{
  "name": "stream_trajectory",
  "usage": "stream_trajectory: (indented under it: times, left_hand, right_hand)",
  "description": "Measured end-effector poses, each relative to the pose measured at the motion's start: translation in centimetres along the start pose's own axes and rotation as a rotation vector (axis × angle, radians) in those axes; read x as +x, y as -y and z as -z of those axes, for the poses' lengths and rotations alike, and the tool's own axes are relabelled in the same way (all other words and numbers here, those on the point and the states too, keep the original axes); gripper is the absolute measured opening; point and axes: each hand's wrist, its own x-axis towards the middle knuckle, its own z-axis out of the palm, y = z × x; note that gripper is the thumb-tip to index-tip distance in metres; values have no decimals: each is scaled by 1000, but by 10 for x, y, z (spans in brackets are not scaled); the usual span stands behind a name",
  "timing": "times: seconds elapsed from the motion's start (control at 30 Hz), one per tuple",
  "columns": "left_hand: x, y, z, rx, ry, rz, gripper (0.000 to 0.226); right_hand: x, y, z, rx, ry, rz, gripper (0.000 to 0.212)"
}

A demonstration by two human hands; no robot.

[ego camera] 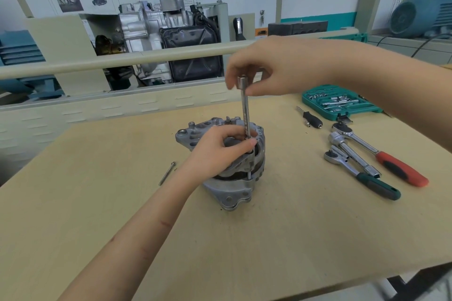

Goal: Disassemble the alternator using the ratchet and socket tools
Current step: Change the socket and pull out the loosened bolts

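A silver alternator (230,188) stands upright in the middle of the wooden table (97,215). A long chrome extension bar (245,110) stands vertically on its top, lower end at the housing. My right hand (276,68) pinches the bar's upper end between thumb and fingers. My left hand (217,149) grips the alternator's upper housing, thumb near the bar's foot. A loose long bolt (167,173) lies on the table left of the alternator.
Three ratchets lie to the right: a red-handled one (381,156), a green-handled one (362,173) and a chrome bar (354,156) between them. A small black driver handle (310,118) and an open green socket case (340,101) sit behind. A rail and engine display stand beyond the table.
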Motion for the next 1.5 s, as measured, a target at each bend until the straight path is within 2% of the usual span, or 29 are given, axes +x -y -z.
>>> stream_trajectory:
  times: [0.17,0.3,0.37,0.5,0.57,0.63,0.67,0.73,0.87,1.03,1.13,1.2,1.23,1.3,1.37,1.4,1.5]
  left_hand:
    - [-1,-1,0,12,5,-6,12]
    - [0,-1,0,4,3,1,12]
    - [0,-1,0,14,2,-1,13]
    - [-1,-2,0,8,8,-5,14]
    - [-1,-2,0,-2,11,0,14]
    - [-1,-2,0,1,10,4,14]
    - [0,-2,0,8,9,3,14]
    - [0,-1,0,23,1,0,14]
    - [0,-1,-1,12,-5,-1,13]
    - [0,-1,0,14,-4,-1,12]
    - [0,0,-1,19,-7,-2,12]
    - [0,0,-1,-3,-8,6,12]
    - [0,-1,-1,-12,-5,8,12]
    - [0,-1,-1,-12,-1,3,13]
    - [0,-1,0,4,2,-3,11]
    - [0,-1,0,12,4,-3,11]
    - [0,-1,0,16,4,3,11]
  right_hand:
    - [4,-1,-2,-134,-28,-94,30]
    - [1,0,0,-92,-25,-24,9]
    - [0,0,3,-18,17,-21,7]
    - [3,-1,3,-32,0,-110,26]
    - [4,-3,0,-110,-36,-86,22]
    - [3,-4,-1,-90,-42,-43,7]
    - [1,-3,-1,-61,-24,-37,6]
    - [0,-2,2,8,6,-34,20]
    - [4,-3,3,-52,-25,-94,29]
    - [1,-3,4,-4,-5,-22,5]
    - [0,-2,4,32,-14,-38,16]
    - [2,-4,3,-13,-37,-96,29]
    - [3,-5,2,-45,-49,-95,29]
    - [3,-4,2,-78,-60,-42,20]
    - [1,-2,5,-19,-34,16,5]
    - [-1,0,7,3,-16,26,3]
    - [2,0,5,-78,8,-24,19]
